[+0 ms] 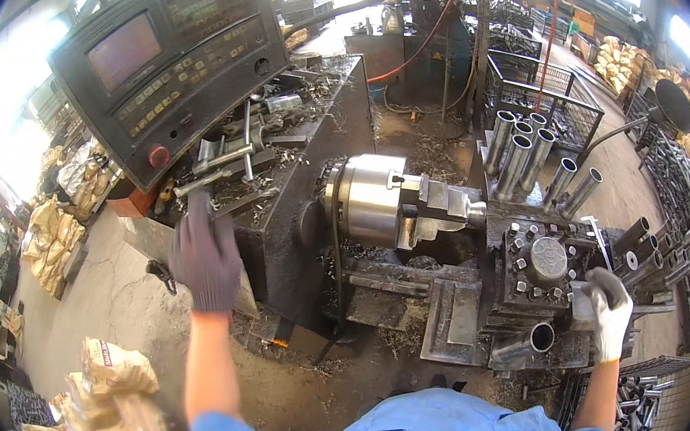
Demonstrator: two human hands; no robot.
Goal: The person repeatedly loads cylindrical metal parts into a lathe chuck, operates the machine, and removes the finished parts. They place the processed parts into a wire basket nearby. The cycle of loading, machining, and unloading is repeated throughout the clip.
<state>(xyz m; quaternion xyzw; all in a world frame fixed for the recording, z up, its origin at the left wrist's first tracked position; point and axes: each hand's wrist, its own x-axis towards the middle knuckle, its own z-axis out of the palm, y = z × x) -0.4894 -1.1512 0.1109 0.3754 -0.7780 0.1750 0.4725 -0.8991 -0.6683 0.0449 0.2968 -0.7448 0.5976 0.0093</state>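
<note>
My left hand (206,263), in a dark grey glove, is stretched out ahead of me at the edge of the dark machine housing (282,262). Its fingers point toward a T-shaped steel wrench (247,141) lying on top among metal shavings (294,154) and other loose metal pieces. The hand is blurred, so I can't tell whether those fingers are spread, pressed together or touching the wrench's near end.

My right hand (610,308), in a pale glove, is by the near right corner of the square tool post (548,259), whose bolts ring a round cap. I have these fingers bent toward the post, but I cannot tell if they pinch anything.

Between my hands, the shiny chuck (371,199) faces right, stepped blocks standing out from its front. A short, wide tube (524,344) lies just on my side of the tool post, and several steel tubes (519,161) stand tilted beyond it. Above the housing hangs the control panel (202,69), a red button (158,157) at its lower left.
</note>
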